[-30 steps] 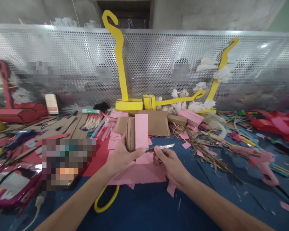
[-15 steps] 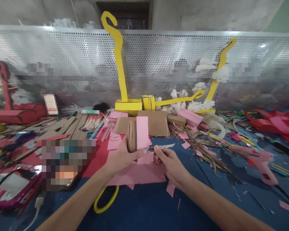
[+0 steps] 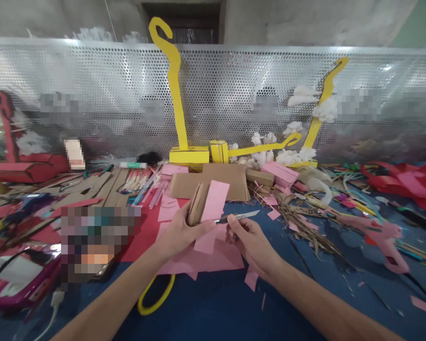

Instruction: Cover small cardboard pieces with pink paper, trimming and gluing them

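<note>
My left hand [image 3: 179, 233] grips a small cardboard block [image 3: 198, 203] with a pink paper strip [image 3: 213, 208] stuck on its front; block and strip lean to the right. My right hand [image 3: 246, 241] is closed on a craft knife [image 3: 237, 217], whose metal blade points right, just beside the pink strip's lower edge. Both hands hover over a pile of pink paper sheets [image 3: 213, 258] lying on the blue table top [image 3: 216, 308].
Yellow-handled scissors [image 3: 156, 296] lie under my left forearm. Flat brown cardboard [image 3: 227, 182] and yellow cardboard figures [image 3: 179, 94] stand behind. Straw and paper scraps [image 3: 298, 213] and a pink glue gun [image 3: 386, 237] lie right; red and pink craft pieces [image 3: 24, 166] crowd the left.
The cardboard block with its pink strip has tilted to the right in my left hand. My right hand and the knife have stayed almost where they were.
</note>
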The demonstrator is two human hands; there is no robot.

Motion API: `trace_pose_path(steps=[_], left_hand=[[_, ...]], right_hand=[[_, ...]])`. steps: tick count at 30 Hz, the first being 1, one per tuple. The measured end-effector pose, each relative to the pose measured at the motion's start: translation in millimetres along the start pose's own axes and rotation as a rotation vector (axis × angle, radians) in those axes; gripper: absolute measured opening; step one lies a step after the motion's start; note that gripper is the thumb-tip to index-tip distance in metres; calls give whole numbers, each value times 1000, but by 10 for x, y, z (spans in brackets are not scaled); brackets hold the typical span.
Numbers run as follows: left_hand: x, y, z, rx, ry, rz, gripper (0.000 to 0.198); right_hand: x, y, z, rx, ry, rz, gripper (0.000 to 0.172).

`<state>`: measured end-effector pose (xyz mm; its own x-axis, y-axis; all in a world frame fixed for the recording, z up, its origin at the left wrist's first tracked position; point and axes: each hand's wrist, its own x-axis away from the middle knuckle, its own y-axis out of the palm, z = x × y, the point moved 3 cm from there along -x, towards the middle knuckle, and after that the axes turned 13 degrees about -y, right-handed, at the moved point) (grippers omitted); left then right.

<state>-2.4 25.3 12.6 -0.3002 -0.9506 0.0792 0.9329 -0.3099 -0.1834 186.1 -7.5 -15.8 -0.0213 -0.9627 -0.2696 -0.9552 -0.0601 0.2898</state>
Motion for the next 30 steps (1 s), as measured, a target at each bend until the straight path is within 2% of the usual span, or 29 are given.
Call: trace_pose_path(steps=[5,8,12,17,22,26,30], left_hand=[[23,12,-3,-32,-92,37,59],[9,2,-31,-72,-108,43,64],[-26,-15,-65,-71,-65,8,68],[0,-22,5,-98,20,5,57],[13,-16,51,-108,25,14,52],[13,-5,7,-119,-92,16,57],[18,12,-51,-58,-173,-55,64]], right_hand=[[-2,-4,-6,-7,-3,1,55],[-7,-12,4,61,-14,4,57],[-9,-18,25,119,-30,3,60],[-10,-31,60,92,-30,3,57],[-15,-41,66,83,-35,-2,57],[-16,-46,41,106,-40,6,57],[-21,-71,24,117,-76,29,56]])
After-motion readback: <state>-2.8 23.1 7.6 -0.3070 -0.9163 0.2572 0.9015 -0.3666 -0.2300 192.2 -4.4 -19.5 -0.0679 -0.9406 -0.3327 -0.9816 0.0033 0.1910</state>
